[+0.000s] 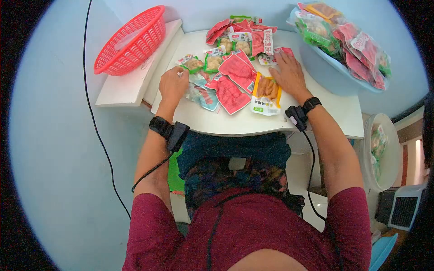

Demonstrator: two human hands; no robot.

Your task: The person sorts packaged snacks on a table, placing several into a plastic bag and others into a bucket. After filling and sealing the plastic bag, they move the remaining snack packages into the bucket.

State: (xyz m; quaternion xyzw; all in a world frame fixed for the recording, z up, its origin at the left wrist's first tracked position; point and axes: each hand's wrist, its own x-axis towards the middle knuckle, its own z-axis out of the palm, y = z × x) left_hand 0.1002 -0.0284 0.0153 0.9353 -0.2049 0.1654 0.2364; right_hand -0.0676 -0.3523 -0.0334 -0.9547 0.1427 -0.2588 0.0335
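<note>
Handling packs [230, 95]; left hand [173, 85] left of yellow pack [267, 89], grip unclear; right hand [290, 76] beside it, fingers apart; overlaps want care

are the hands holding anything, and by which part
No clear hold shows. The right hand has fingers over a pink-and-white packet; the left hand is by a green-edged packet's left edge, but whether it pinches cannot be told.

L hand [174, 86] is at the edge of a green pkt [193, 64]; R hand [291, 77] has fingertips on a small pkt [267, 59], w/ a yellow pkt [266, 92] just beside. Red pkts [237, 70] lie btwn both on the table [208, 123], red basket [135, 43] beyond L, blue tub [318, 67] beyond R.
</note>
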